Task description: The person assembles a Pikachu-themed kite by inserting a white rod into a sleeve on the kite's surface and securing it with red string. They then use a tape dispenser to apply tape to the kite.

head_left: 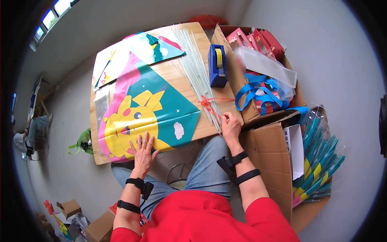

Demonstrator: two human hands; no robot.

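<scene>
Plastic sheet (159, 111), creased, under spread left grip (143, 155); right grip (231, 127), beside slim rods (194, 66), unclear.

Over in the upper left, I see a window (49, 19) set in panes, bright with daylight and a bit of green outside. The wall beneath it (121, 20) is plain and grey, meeting in a corner with the paler, smooth wall on the right (342, 88), which looks evenly lit. The bare grey floor (70, 117) spreads out to the left, with open cardboard cartons (100, 227) near me at the lower left. A pale wooden table (173, 71) with rounded corners stands in the middle.
</scene>
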